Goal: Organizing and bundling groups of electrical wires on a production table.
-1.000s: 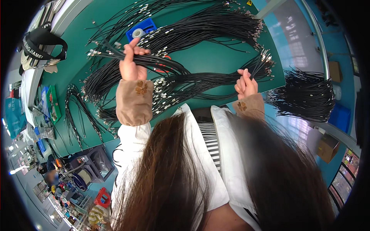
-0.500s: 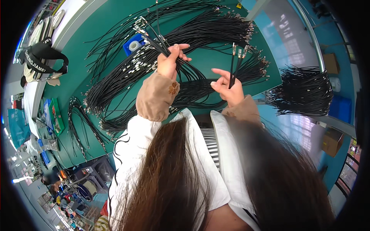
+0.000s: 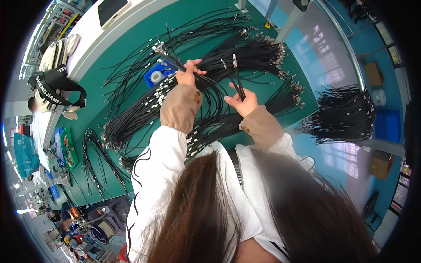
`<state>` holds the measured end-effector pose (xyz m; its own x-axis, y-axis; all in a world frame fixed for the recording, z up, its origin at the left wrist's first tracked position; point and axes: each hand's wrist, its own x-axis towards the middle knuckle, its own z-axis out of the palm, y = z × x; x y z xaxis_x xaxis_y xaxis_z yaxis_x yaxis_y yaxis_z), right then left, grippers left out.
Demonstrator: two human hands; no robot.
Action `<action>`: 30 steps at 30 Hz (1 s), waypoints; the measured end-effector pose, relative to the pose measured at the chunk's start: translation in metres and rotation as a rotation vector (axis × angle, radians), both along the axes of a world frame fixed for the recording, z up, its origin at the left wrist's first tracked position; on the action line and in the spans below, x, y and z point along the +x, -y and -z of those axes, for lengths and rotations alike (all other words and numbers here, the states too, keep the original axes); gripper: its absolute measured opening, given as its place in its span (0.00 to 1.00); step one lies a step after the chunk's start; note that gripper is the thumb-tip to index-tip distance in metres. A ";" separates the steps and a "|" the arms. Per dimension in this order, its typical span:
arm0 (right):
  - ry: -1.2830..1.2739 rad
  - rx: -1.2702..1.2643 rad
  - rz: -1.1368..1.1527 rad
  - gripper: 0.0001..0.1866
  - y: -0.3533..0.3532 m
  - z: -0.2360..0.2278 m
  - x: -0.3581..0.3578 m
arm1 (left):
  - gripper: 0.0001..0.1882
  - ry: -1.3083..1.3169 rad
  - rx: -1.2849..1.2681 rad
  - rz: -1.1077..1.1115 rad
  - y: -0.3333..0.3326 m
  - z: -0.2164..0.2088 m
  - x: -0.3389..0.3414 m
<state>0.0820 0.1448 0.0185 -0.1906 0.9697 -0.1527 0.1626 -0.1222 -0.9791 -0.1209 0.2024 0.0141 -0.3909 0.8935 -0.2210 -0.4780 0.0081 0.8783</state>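
Observation:
My left hand (image 3: 187,75) is closed round a bunch of black cables (image 3: 172,59), whose metal and white connector ends point up and away to the left. The held cables loop down toward my right hand. My right hand (image 3: 244,101) grips a few black cable ends (image 3: 238,81) between thumb and fingers, with their connectors standing upward. Beneath both hands lies a thick bundle of black cables (image 3: 138,111) with white-tipped ends, spread across the green table (image 3: 87,116). A blue tray (image 3: 151,81) holding a white roll (image 3: 156,77) sits beside my left hand.
More cables (image 3: 340,114) hang over a rail at the right. A smaller cable bunch (image 3: 94,153) lies at the table's left, near a green bin (image 3: 68,149). A phone (image 3: 112,12) and a bag with a black strap (image 3: 57,87) rest on the white ledge.
My right hand has moved left, closer to my left hand, with its cable ends. My left hand keeps its bunch. The view has shifted slightly, bringing the phone into sight.

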 end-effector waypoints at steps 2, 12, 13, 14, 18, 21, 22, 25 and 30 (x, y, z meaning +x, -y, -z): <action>0.021 -0.029 -0.010 0.24 -0.005 0.007 -0.002 | 0.17 0.100 -0.079 -0.102 -0.017 0.022 -0.024; -0.124 -0.284 0.074 0.18 -0.013 0.019 0.012 | 0.27 0.266 -0.444 0.423 -0.016 0.025 -0.085; -0.145 -0.297 0.070 0.15 -0.014 0.019 0.012 | 0.28 0.290 -0.468 0.471 -0.013 0.018 -0.087; -0.175 -0.336 0.074 0.14 -0.014 0.019 0.013 | 0.29 0.326 -0.456 0.550 -0.010 0.011 -0.089; -0.337 -0.465 0.074 0.11 -0.012 0.022 0.019 | 0.32 0.098 -0.576 0.585 0.007 0.000 -0.098; -0.364 -0.473 0.107 0.12 -0.006 0.024 0.022 | 0.28 0.223 -0.303 0.278 0.027 0.010 -0.098; -0.356 -0.464 0.122 0.13 -0.003 0.024 0.024 | 0.27 0.262 -0.239 0.135 0.035 0.013 -0.099; -0.345 -0.472 0.069 0.15 0.005 0.020 0.030 | 0.24 0.444 -0.038 0.101 0.058 0.015 -0.104; -0.367 -0.492 -0.012 0.18 0.019 0.004 0.041 | 0.16 0.239 0.077 0.045 0.083 -0.005 -0.110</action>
